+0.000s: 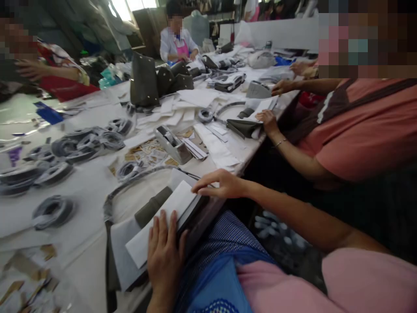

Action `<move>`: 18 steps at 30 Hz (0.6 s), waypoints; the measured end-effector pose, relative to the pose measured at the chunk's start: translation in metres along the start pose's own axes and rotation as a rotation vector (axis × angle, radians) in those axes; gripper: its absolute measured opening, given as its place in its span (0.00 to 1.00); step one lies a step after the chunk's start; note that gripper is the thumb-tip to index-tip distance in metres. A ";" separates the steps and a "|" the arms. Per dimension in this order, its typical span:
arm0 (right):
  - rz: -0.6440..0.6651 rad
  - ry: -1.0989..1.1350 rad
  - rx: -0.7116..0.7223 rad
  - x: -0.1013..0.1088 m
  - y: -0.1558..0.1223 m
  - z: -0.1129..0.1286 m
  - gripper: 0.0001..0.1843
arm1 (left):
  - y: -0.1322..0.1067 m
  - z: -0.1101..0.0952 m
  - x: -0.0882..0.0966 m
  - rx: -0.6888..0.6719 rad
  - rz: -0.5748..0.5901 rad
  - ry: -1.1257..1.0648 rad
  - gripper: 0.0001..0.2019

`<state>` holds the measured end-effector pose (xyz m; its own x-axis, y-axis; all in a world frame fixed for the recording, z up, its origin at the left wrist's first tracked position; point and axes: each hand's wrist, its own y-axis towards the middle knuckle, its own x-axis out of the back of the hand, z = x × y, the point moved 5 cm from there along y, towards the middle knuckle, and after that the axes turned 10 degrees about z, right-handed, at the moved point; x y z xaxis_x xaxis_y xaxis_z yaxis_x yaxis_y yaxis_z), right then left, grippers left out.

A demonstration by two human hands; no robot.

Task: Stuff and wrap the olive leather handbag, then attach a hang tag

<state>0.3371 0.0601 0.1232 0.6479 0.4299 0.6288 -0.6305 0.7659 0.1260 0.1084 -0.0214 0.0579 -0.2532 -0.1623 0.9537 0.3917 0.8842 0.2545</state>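
A dark olive handbag (112, 265) with a wrapped grey handle (119, 189) lies at the table's near edge. Across it rests a folded white paper strip (164, 215), on top of a pale sheet (122, 256). A dark olive rolled piece (153, 206) sits beside the strip. My left hand (166, 252) lies flat on the strip's lower end, fingers stretched and slightly apart. At the strip's upper end, my right hand (224, 184) has its fingers bent, with the fingertips close together at the paper's edge. Its grip there is partly hidden.
A tape dispenser (172, 143) stands beyond the bag. Wrapped grey coils (81, 141) cover the left side, with scraps (29, 278) at bottom left. On the right, a co-worker's hand (269, 124) rests on another bag (244, 127). Dark bags (143, 80) stand farther back.
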 end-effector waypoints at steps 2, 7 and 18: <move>-0.156 -0.007 -0.239 0.024 -0.066 -0.036 0.17 | 0.001 -0.001 0.002 0.008 0.014 0.007 0.36; -0.389 -0.111 -0.829 0.000 -0.250 -0.122 0.10 | 0.000 -0.001 0.001 0.012 0.028 -0.006 0.35; -0.540 -0.065 -1.226 -0.107 -0.310 -0.214 0.15 | 0.001 -0.002 0.004 0.014 0.025 -0.020 0.34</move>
<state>0.5546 -0.1215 -0.1474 0.6498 -0.0577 0.7579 0.5056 0.7774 -0.3743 0.1093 -0.0218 0.0622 -0.2612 -0.1317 0.9562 0.3853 0.8941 0.2284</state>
